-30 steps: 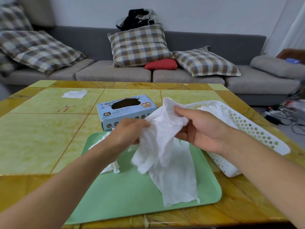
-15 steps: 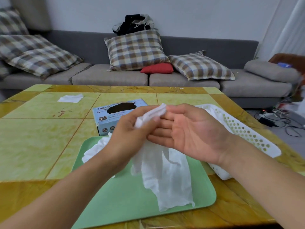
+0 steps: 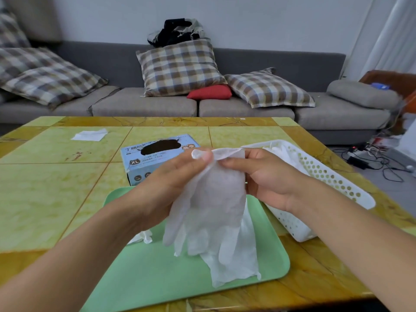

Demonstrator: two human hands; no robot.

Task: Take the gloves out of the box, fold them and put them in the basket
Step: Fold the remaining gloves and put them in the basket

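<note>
1. The left hand (image 3: 171, 181) and right hand (image 3: 267, 179) each pinch the cuff of a white glove (image 3: 216, 210), thumb against forefinger, with the cuff edge stretched between the two grips.
2. The glove hangs straight down from the grips, its finger end drooping onto the green tray (image 3: 157, 273) below; it looks like more than one layer, though I cannot tell how many gloves are held.
3. The box (image 3: 144, 158) stands just beyond the grips on the surface (image 3: 45, 188), its opening up. The basket (image 3: 326, 174) lies to the right of the right grip, with white gloves already in it.
4. A crumpled white piece (image 3: 141, 237) lies on the tray below the left forearm.
5. Judged step: the glove is out and being squared up for folding.
6. Next move likely calls for laying it flat on the tray or doubling cuff to fingertips, keeping the thin, limp layers aligned, then carrying it right to the basket.
</note>
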